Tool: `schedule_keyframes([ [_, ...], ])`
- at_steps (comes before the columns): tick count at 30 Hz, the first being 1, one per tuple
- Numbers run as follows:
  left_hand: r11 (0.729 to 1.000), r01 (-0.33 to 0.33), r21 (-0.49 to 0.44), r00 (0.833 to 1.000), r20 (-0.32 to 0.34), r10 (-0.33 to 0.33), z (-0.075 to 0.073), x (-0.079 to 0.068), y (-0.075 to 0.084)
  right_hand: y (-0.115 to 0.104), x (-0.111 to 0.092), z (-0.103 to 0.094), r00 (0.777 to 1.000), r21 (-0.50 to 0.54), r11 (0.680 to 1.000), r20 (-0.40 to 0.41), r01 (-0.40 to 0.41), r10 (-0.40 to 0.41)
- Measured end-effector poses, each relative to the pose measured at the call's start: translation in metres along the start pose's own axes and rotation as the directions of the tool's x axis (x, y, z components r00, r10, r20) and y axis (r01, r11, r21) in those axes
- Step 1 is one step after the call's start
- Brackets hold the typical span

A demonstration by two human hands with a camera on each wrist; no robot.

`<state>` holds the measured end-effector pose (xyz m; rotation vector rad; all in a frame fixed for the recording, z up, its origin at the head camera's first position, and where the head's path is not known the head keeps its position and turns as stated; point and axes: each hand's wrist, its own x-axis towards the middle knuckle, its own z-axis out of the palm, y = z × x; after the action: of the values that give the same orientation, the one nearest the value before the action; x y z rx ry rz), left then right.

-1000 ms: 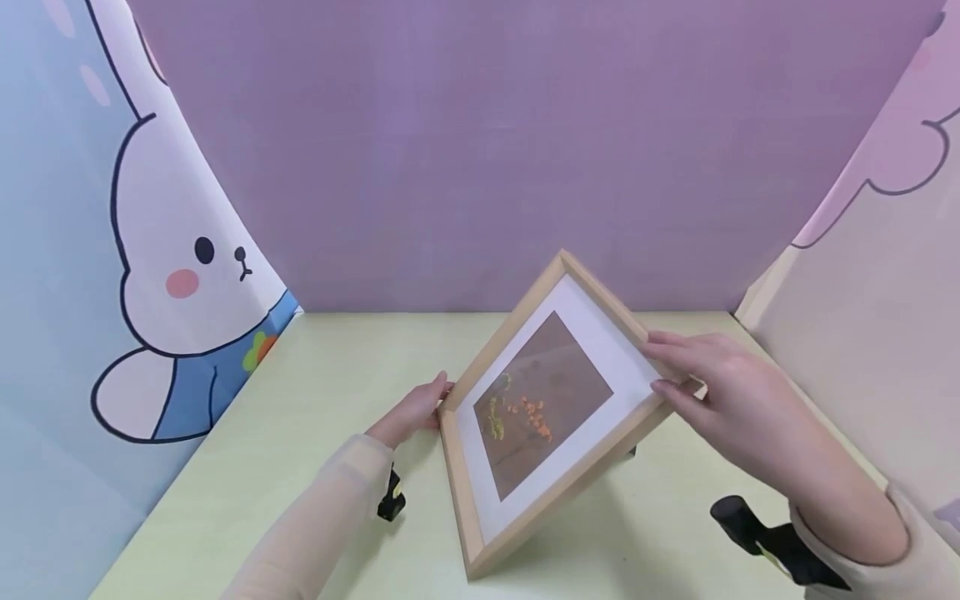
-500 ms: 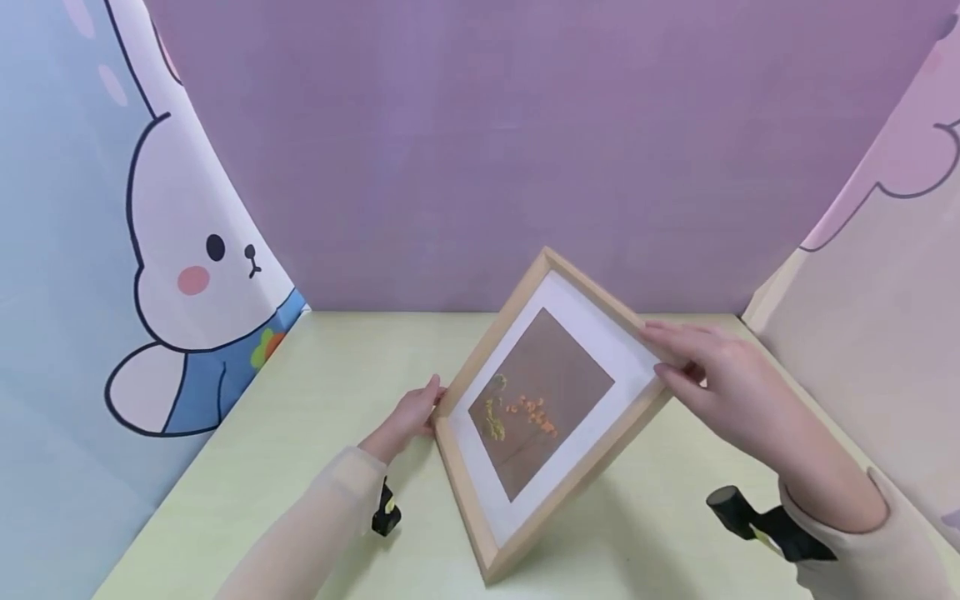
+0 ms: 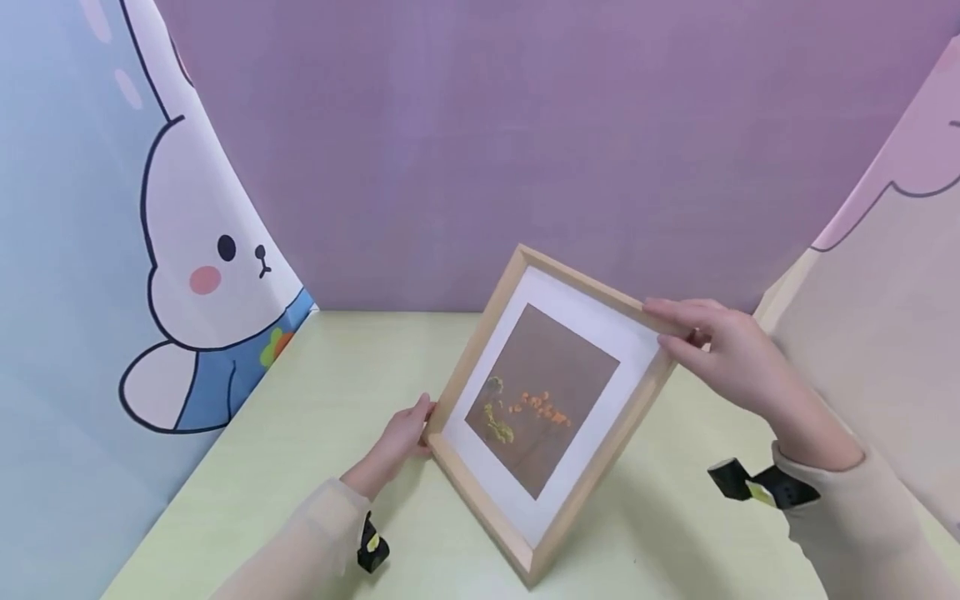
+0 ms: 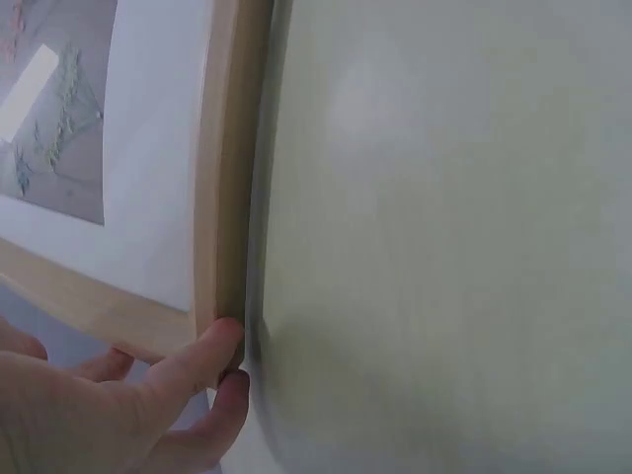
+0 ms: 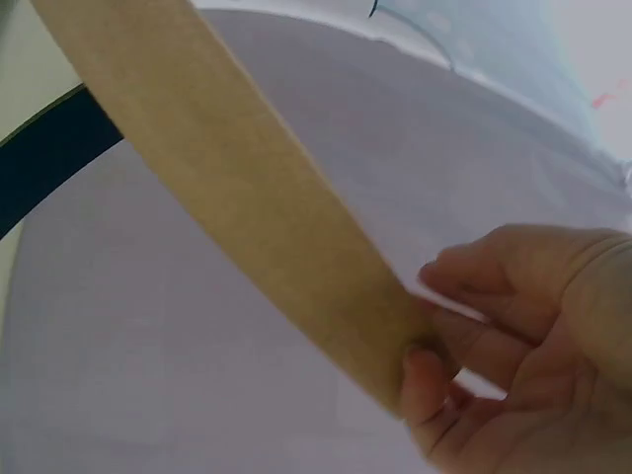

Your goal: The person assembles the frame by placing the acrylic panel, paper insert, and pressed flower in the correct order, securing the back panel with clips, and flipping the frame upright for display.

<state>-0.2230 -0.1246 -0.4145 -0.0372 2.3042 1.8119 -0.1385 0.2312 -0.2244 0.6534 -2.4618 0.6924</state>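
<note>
A light wooden picture frame (image 3: 630, 425) stands tilted over the table, its front facing me. Inside it, a white mat borders a brown picture of orange and yellow-green flowers. At the frame's left corner my left hand (image 3: 393, 446) grips the edge, thumb toward the front. My right hand (image 3: 738, 358) pinches the upper right corner between thumb and fingers. The left wrist view has the left hand (image 4: 128, 405) with its fingers at the frame's corner. From the right wrist, the right hand (image 5: 523, 336) holds the end of the wooden side (image 5: 247, 178).
The pale green table (image 3: 360, 358) meets a purple back wall (image 3: 480, 150). On the left stands a blue panel with a cartoon rabbit (image 3: 210, 225), on the right a pink and beige panel (image 3: 885, 333). Black devices (image 3: 765, 485) are strapped at both wrists.
The frame has turned clockwise in the head view: its top corner moved left and its bottom corner right. The left hand dropped slightly and the right hand rose, both still holding it.
</note>
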Motion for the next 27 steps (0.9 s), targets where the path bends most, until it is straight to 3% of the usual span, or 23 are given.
schedule_keyframes([
  [7,0.998,-0.011,-0.057,1.0,-0.006,0.01,0.012,-0.02,-0.003,0.027,0.009,0.0,0.999,0.07,0.997,-0.014,-0.04,0.041],
  [12,0.995,-0.018,-0.096,0.999,0.038,0.022,0.015,-0.03,-0.006,0.034,0.01,-0.001,0.996,0.11,0.99,0.003,-0.092,0.092],
  [15,0.998,-0.033,-0.047,0.996,0.078,0.037,0.009,-0.031,-0.008,0.034,0.009,-0.001,0.992,0.136,0.983,-0.017,-0.119,0.123],
  [17,0.993,-0.091,0.072,0.992,0.09,0.084,0.002,-0.026,-0.007,0.033,0.009,0.0,0.988,0.148,0.981,-0.075,-0.126,0.139],
  [19,0.97,-0.174,0.173,0.98,0.127,0.153,-0.005,-0.016,-0.004,0.031,0.007,0.0,0.976,0.14,0.979,-0.139,-0.151,0.17],
  [22,0.933,-0.283,0.224,0.943,0.243,0.228,-0.016,0.003,0.003,0.028,0.003,-0.001,0.958,0.11,0.972,-0.178,-0.206,0.223],
  [25,0.947,-0.282,0.156,0.903,0.375,0.208,-0.023,0.017,0.008,0.026,0.001,-0.001,0.954,0.07,0.963,-0.134,-0.261,0.268],
  [27,0.953,-0.265,0.149,0.893,0.411,0.184,-0.025,0.022,0.01,0.025,0.001,0.001,0.955,0.061,0.96,-0.104,-0.272,0.277],
])
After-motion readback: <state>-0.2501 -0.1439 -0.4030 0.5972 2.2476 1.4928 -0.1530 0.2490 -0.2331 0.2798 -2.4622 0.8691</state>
